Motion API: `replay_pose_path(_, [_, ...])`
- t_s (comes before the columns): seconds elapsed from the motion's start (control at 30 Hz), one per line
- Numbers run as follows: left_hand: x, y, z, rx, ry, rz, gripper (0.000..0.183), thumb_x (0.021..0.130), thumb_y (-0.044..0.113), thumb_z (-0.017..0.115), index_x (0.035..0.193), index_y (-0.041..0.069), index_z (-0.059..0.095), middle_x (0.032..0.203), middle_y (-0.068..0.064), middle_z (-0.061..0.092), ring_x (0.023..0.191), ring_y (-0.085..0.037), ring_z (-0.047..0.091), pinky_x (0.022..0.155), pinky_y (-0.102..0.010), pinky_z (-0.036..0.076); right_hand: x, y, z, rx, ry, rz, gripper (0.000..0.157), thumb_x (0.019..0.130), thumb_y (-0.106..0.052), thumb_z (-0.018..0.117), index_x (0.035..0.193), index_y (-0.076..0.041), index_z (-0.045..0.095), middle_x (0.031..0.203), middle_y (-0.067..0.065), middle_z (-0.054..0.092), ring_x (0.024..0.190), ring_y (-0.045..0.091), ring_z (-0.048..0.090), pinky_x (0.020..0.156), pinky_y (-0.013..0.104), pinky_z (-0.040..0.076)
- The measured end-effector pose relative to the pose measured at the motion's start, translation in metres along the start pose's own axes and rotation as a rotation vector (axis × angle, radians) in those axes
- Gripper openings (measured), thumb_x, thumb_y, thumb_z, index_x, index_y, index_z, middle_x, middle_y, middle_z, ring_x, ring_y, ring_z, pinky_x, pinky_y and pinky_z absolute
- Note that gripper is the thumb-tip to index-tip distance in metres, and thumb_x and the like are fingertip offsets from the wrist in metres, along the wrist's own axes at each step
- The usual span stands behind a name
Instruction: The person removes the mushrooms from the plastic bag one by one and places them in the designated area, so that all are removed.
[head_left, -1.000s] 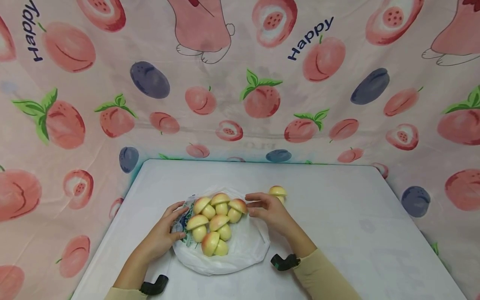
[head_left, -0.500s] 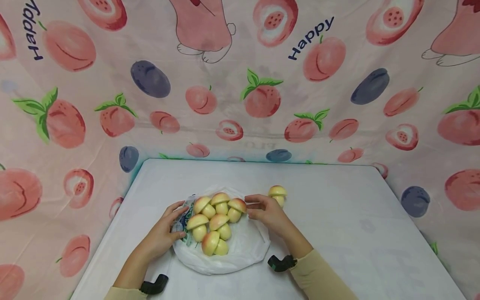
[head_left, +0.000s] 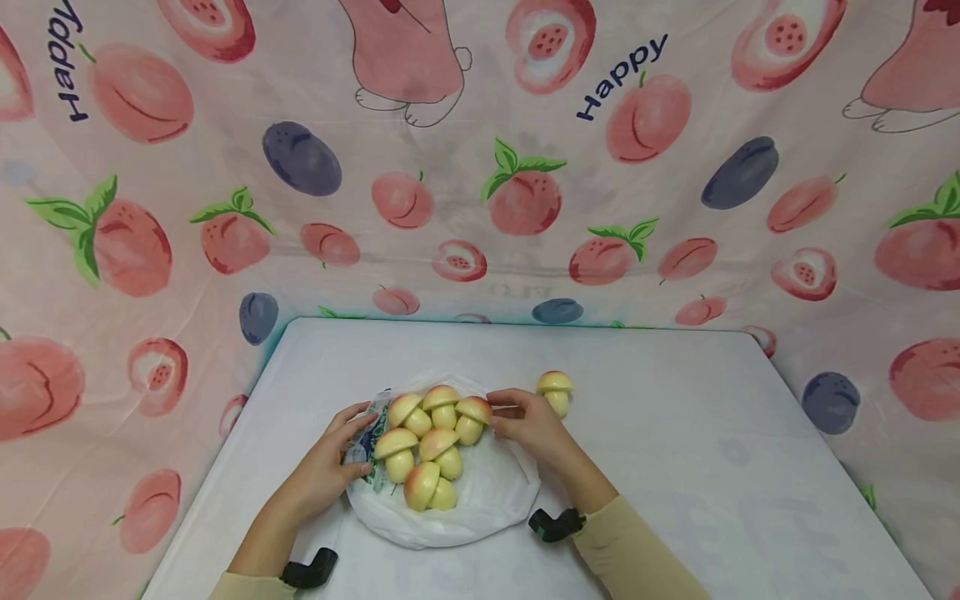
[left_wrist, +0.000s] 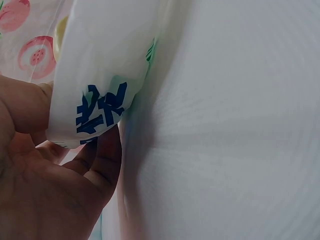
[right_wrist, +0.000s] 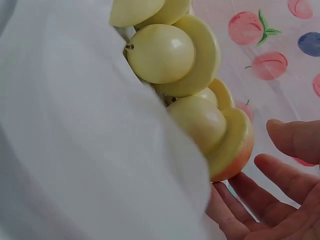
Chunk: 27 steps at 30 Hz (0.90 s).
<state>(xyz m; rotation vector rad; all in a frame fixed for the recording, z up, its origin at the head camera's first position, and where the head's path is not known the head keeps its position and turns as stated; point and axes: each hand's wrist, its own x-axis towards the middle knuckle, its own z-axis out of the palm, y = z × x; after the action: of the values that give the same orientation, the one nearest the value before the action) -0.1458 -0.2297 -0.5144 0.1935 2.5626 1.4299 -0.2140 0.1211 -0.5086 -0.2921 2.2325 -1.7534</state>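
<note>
A heap of several yellow toy mushrooms with reddish-tinged caps (head_left: pixel 423 492) sits in a white plastic bag (head_left: pixel 495 500) whose mouth is rolled open. At the bag's left side, my left hand (head_left: pixel 324 471) holds the rim; the left wrist view has the blue-printed plastic (left_wrist: pixel 102 107) between thumb and fingers. My right hand (head_left: pixel 546 435) is at the right of the heap, fingers loosely bent. In the right wrist view its fingertips are right at the cap of the nearest mushroom (right_wrist: pixel 235 150), with the thumb (right_wrist: pixel 295 140) apart from it.
One more yellow mushroom (head_left: pixel 555 385) stands on the white table (head_left: pixel 712 433) just beyond my right hand. Behind the table hangs a pink fruit-print cloth (head_left: pixel 450 142). Black wrist-worn pieces (head_left: pixel 311 571) show at both sleeves.
My right hand has shifted slightly left towards the nearest mushroom, uncovering more of the lone mushroom behind it. The left hand, the bag and the heap stay put.
</note>
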Motion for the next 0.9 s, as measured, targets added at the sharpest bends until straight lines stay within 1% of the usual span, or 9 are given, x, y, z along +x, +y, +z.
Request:
replay_pose_path(0.17, [0.0,-0.001,0.0,0.003,-0.003,-0.003,0.076,0.094,-0.01,0.072,0.163,0.008,0.045,0.18,-0.01,0.018,0.167,-0.049,0.011,0.129,-0.068,0.02,0.003,0.001,0.004,-0.015,0.028,0.014,0.043,0.097,-0.003,0.072,0.139,0.003,0.067,0.144,0.026,0.066,0.127,0.038,0.071,0.087,0.033,0.066])
replay_pose_path(0.33, [0.001,-0.002,0.0,0.007,-0.002,-0.001,0.076,0.094,-0.01,0.072,0.163,0.008,0.045,0.18,-0.01,0.018,0.167,-0.049,0.011,0.13,-0.068,0.02,0.005,0.0,0.008,-0.027,0.061,0.024,0.042,0.096,-0.006,0.076,0.136,0.0,0.069,0.142,0.023,0.069,0.125,0.038,0.071,0.084,0.034,0.066])
replay_pose_path(0.63, [0.001,-0.001,0.0,0.015,-0.001,-0.003,0.076,0.094,-0.008,0.072,0.163,0.009,0.045,0.18,-0.009,0.018,0.167,-0.048,0.011,0.129,-0.069,0.02,0.009,-0.001,0.016,-0.027,0.136,0.071,0.037,0.095,-0.011,0.08,0.132,-0.008,0.074,0.136,0.012,0.073,0.112,0.024,0.074,0.081,0.037,0.067])
replay_pose_path(0.73, [0.002,-0.001,0.0,0.012,-0.004,-0.01,0.077,0.095,-0.009,0.072,0.164,0.01,0.044,0.181,-0.009,0.017,0.167,-0.048,0.01,0.13,-0.069,0.02,0.011,0.0,0.018,-0.019,0.159,0.077,0.038,0.094,-0.013,0.081,0.131,-0.008,0.074,0.135,0.012,0.073,0.109,0.021,0.075,0.08,0.038,0.067])
replay_pose_path(0.9, [0.001,-0.001,0.0,0.009,-0.006,-0.018,0.077,0.095,-0.009,0.071,0.164,0.01,0.044,0.181,-0.009,0.017,0.167,-0.048,0.009,0.13,-0.068,0.02,0.013,0.002,0.021,-0.021,0.181,0.065,0.041,0.093,-0.016,0.084,0.132,-0.005,0.073,0.132,0.015,0.073,0.11,0.024,0.074,0.081,0.036,0.067])
